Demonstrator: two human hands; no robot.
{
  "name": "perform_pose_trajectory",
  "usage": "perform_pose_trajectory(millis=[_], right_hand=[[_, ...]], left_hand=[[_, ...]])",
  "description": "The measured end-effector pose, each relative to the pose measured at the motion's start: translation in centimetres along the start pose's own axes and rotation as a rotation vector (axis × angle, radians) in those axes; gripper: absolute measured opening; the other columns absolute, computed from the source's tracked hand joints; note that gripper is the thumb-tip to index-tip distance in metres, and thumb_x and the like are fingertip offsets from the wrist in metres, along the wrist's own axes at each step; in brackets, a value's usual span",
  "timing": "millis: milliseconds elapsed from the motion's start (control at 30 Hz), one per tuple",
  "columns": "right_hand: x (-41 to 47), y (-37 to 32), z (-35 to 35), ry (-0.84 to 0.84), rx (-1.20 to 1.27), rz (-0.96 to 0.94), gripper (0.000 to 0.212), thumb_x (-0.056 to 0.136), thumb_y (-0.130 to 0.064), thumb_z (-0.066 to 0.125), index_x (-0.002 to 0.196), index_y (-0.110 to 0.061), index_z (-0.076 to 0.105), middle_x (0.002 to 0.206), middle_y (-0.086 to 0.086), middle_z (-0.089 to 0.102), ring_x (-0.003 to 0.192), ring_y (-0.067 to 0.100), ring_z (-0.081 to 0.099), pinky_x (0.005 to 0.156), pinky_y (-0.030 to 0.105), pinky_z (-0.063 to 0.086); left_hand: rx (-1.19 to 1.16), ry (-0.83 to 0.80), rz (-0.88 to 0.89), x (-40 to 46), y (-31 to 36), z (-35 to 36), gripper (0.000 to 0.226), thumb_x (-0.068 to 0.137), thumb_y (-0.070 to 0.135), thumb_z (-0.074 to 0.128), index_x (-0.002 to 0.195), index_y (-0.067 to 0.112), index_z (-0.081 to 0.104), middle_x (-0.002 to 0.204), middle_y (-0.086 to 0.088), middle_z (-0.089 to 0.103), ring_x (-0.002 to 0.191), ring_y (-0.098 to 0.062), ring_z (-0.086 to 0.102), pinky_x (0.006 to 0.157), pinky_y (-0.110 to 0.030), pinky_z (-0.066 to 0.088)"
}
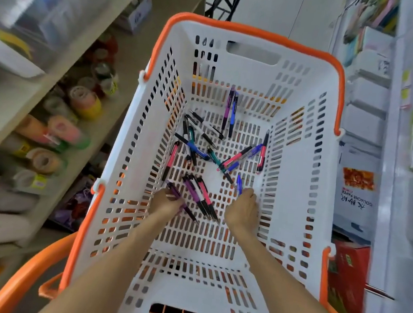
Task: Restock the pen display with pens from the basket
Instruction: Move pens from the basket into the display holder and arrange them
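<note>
A white basket with an orange rim (252, 32) fills the middle of the view. Several pens in purple, pink, blue, teal and black lie scattered on its slotted floor (201, 145). Both my arms reach down into it. My left hand (164, 202) grips a purple pen (180, 198) that sticks out on both sides of the fist. My right hand (243, 209) pinches a blue pen (239, 184) whose end points up from the fingers. A small bunch of purple and pink pens (202, 197) lies between my hands. The pen display is out of view.
Shelves on the left hold rolls of tape (84, 99) and wrapped rolls (51, 131). On the right stand white shelves with stacked paper packs (356, 203) and a red box (348, 271). An orange basket handle (20, 272) curves at the lower left.
</note>
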State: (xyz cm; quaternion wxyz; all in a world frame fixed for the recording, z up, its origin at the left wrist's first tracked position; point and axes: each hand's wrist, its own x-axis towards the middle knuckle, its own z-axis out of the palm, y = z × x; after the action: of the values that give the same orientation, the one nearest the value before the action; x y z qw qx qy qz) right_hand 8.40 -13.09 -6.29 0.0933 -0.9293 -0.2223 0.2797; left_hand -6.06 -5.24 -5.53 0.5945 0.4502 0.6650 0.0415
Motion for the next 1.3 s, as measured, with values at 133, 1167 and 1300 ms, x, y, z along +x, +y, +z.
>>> perform_pose_trajectory(millis=[133, 1167, 1300], right_hand=[[-0.9, 0.4, 1.2, -0.023, 0.196, 0.013, 0.032, 0.092, -0.008, 0.053, 0.122, -0.010, 0.045, 0.109, 0.006, 0.058, 0.086, 0.021, 0.059, 0.062, 0.030, 0.043], [0.2, -0.2, 0.8, -0.339, 0.016, -0.338, 0.008, 0.100, -0.014, 0.036, 0.104, -0.009, 0.042, 0.108, 0.009, 0.046, 0.085, 0.019, 0.047, 0.069, 0.030, 0.038], [-0.4, 0.0, 0.6, -0.526, 0.391, -0.133, 0.008, 0.101, -0.013, 0.037, 0.109, -0.016, 0.037, 0.101, 0.009, 0.057, 0.083, 0.022, 0.062, 0.075, 0.038, 0.056]], left_hand=[[0.043, 0.052, 0.065, 0.4, -0.2, 0.5, 0.013, 0.083, 0.014, 0.072, 0.093, 0.012, 0.066, 0.096, -0.011, 0.073, 0.085, -0.025, 0.070, 0.084, -0.042, 0.056], [0.485, 0.085, 0.099, 0.8, 1.8, 6.1, 0.032, 0.084, 0.034, 0.070, 0.100, 0.007, 0.064, 0.098, -0.010, 0.069, 0.090, -0.026, 0.065, 0.075, -0.034, 0.053], [0.175, 0.003, 0.016, 0.9, 1.4, 5.5, 0.020, 0.086, 0.031, 0.068, 0.082, 0.012, 0.063, 0.089, -0.010, 0.070, 0.080, -0.023, 0.066, 0.068, -0.031, 0.054]])
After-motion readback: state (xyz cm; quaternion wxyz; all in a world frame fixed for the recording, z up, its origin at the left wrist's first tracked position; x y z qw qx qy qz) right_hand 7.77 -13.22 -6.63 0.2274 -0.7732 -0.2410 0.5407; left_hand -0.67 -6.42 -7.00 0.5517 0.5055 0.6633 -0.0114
